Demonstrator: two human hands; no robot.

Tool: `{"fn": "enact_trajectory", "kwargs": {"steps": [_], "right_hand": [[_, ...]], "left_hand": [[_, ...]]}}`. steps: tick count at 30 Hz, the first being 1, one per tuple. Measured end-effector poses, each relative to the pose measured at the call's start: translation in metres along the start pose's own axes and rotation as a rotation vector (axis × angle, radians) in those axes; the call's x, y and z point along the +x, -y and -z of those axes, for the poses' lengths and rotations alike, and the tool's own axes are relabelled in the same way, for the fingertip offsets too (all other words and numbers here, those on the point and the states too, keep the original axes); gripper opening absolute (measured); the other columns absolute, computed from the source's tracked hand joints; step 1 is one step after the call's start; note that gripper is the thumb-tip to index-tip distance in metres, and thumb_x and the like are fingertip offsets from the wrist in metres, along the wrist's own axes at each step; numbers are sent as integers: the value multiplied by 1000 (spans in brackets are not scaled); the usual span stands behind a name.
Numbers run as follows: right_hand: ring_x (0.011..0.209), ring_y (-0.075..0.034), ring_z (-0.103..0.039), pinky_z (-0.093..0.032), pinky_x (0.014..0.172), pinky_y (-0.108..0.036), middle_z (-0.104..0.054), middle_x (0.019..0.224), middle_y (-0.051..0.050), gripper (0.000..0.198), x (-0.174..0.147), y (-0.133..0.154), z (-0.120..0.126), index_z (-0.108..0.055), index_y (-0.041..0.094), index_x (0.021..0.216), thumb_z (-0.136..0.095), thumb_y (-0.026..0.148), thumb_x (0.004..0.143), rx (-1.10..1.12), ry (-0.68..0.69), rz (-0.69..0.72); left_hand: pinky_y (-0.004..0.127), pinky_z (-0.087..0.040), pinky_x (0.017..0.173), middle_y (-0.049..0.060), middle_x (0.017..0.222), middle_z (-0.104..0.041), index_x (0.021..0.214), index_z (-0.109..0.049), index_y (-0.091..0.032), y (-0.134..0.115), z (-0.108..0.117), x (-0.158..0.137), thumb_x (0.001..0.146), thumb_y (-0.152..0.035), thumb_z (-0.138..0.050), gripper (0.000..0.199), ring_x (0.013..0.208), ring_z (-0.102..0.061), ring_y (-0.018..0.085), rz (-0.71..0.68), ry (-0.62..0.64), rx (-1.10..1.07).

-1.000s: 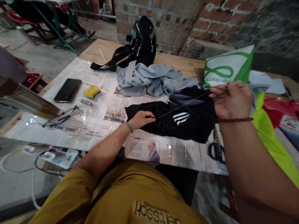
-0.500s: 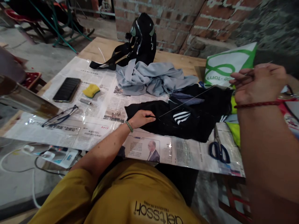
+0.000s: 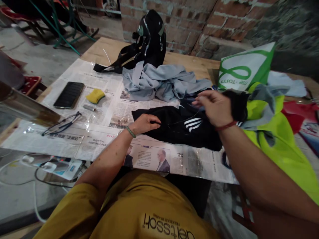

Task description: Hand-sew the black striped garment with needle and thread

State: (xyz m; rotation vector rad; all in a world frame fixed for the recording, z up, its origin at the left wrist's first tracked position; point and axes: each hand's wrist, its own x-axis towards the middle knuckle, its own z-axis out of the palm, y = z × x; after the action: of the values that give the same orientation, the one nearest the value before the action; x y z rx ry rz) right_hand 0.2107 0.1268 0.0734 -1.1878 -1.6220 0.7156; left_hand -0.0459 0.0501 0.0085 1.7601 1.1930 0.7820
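A black garment (image 3: 171,134) with white stripes (image 3: 193,123) lies spread near the table's front edge. My left hand (image 3: 146,123) rests at its left end, thumb and fingers closed on the cloth. Above the garment's right half is my right hand (image 3: 216,105), its fingers pinched together. A needle showed in those fingers a moment before; now it is too small to make out. Thin pale thread (image 3: 183,120) runs slackly from the cloth towards that hand. The scissors' dark blue handle (image 3: 225,160) peeks out beside my right forearm, which hides the rest.
Newspaper (image 3: 98,141) covers the table. A grey cloth (image 3: 159,81), black bag (image 3: 153,39) and green-white bag (image 3: 245,71) lie behind. Leftward are a phone (image 3: 69,95), sponge (image 3: 95,95), glasses (image 3: 63,123) and bottle (image 3: 32,108). Bright yellow clothing (image 3: 281,139) is at right.
My right hand has come down and left from the far right to above the garment. The thread, taut before, now hangs slack. My left hand stays at the cloth's left end.
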Motion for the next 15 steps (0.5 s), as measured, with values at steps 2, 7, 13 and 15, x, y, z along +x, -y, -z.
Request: {"fn": "enact_trajectory", "kwargs": {"steps": [2, 7, 13, 15], "right_hand": [[70, -14, -64, -51, 67, -29, -66, 77, -3, 10, -19, 0, -19, -65, 18, 82, -56, 14, 79, -218, 249, 188], [83, -17, -60, -46, 74, -30, -65, 92, -6, 23, -41, -11, -48, -69, 22, 92, -50, 13, 83, -576, 561, 467], [87, -18, -58, -40, 73, -29, -64, 97, -6, 25, -43, -17, -55, -69, 23, 97, -50, 13, 84, -729, 628, 514], [87, -17, -58, -40, 73, -29, -64, 96, -6, 26, -43, -14, -55, -69, 23, 97, -49, 13, 84, -716, 643, 515]], "left_hand": [[24, -46, 69, 2, 79, -68, 83, -71, -15, 1, -1, 1, 72, -25, -62, 17, 72, -60, 12, -18, -14, -2], [23, -46, 66, 1, 74, -67, 79, -71, -15, 6, -6, 3, 72, -23, -62, 14, 67, -58, 10, -67, -41, -28], [22, -46, 65, 1, 73, -68, 78, -71, -15, 4, -6, 3, 72, -22, -63, 13, 67, -59, 10, -94, -39, -46], [22, -46, 65, 0, 73, -68, 78, -71, -16, 4, -6, 3, 72, -22, -63, 13, 67, -59, 10, -101, -40, -49]]}}
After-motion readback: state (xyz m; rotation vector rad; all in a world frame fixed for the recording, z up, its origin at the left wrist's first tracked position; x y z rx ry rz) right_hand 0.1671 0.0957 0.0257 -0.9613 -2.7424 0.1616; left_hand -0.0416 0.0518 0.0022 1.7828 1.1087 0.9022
